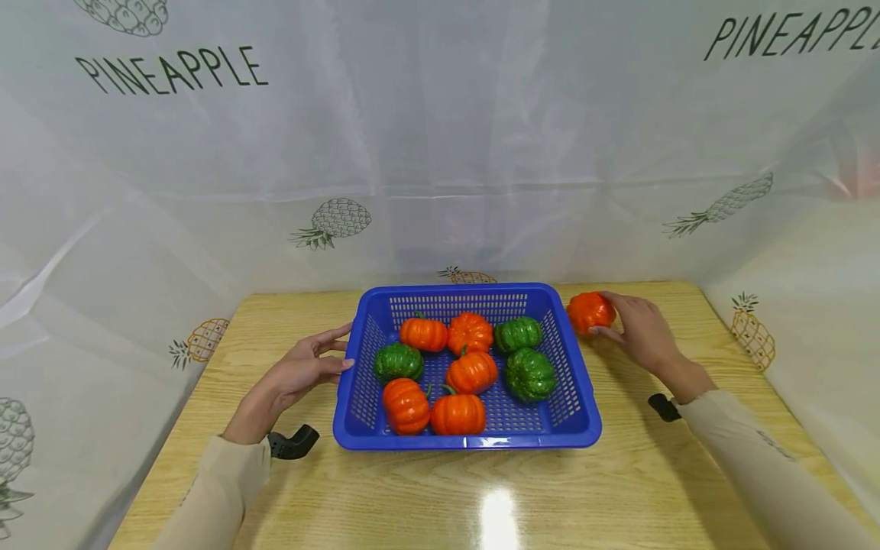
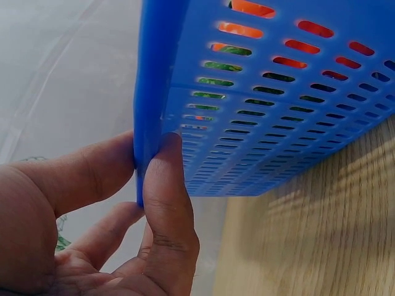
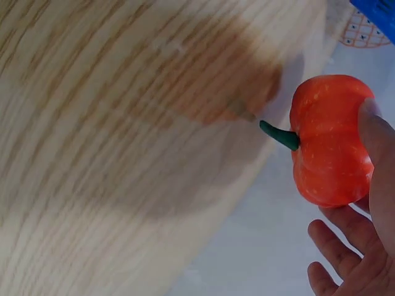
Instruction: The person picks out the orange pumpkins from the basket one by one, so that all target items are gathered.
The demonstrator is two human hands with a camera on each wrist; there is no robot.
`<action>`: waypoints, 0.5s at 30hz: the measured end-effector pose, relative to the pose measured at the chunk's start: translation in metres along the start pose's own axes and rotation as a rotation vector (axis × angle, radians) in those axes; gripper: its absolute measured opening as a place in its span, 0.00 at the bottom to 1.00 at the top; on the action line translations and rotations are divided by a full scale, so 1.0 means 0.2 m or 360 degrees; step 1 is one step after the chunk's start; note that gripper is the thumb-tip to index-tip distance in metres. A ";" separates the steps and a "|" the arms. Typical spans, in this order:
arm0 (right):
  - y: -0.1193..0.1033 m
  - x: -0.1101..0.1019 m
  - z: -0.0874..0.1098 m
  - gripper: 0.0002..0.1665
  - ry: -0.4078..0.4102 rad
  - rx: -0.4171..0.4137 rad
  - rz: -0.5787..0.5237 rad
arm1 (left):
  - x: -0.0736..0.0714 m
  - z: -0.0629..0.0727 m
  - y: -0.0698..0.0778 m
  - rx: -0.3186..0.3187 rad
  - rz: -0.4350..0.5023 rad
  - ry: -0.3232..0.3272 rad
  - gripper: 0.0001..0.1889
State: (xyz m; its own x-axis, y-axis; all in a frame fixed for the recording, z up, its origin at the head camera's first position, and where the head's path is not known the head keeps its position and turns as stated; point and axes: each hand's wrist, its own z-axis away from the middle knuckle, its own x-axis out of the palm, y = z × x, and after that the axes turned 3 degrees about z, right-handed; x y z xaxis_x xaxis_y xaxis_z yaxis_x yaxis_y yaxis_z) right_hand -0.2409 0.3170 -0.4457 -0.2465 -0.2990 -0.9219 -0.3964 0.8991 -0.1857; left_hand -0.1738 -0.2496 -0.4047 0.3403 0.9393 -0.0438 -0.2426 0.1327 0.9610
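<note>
A blue plastic basket (image 1: 467, 443) with slotted walls stands on the table. Its left rim is pinched between the thumb and fingers of my left hand (image 1: 302, 370); the left wrist view shows a fingertip (image 2: 166, 160) against the outer wall. Beyond the basket's right side, my right hand (image 1: 642, 328) holds an orange toy pumpkin (image 1: 590, 313) with thumb and fingers. In the right wrist view, this pumpkin (image 3: 333, 139) has its green stem turned toward the wood, where its reflection shows. Inside the basket lie several orange pumpkins (image 1: 471, 372) and three green ones (image 1: 529, 374).
The light wooden table (image 1: 412, 496) ends just behind the basket. A white sheet (image 1: 447, 153) printed with pineapples hangs at the back and sides. Black wrist mounts (image 1: 294, 443) stick out near both sleeves.
</note>
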 end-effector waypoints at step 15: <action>0.01 0.05 -0.04 0.45 -0.0091 0.0011 -0.0045 | 0.00 0.00 0.00 0.0004 0.0006 -0.0006 0.41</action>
State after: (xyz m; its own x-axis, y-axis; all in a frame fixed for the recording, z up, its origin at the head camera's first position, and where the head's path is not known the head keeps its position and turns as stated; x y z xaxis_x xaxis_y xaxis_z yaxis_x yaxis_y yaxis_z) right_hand -0.2501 0.3129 -0.4524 -0.1841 -0.3057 -0.9342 -0.3960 0.8929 -0.2141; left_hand -0.1744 -0.2499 -0.4047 0.3430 0.9385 -0.0391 -0.2417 0.1284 0.9618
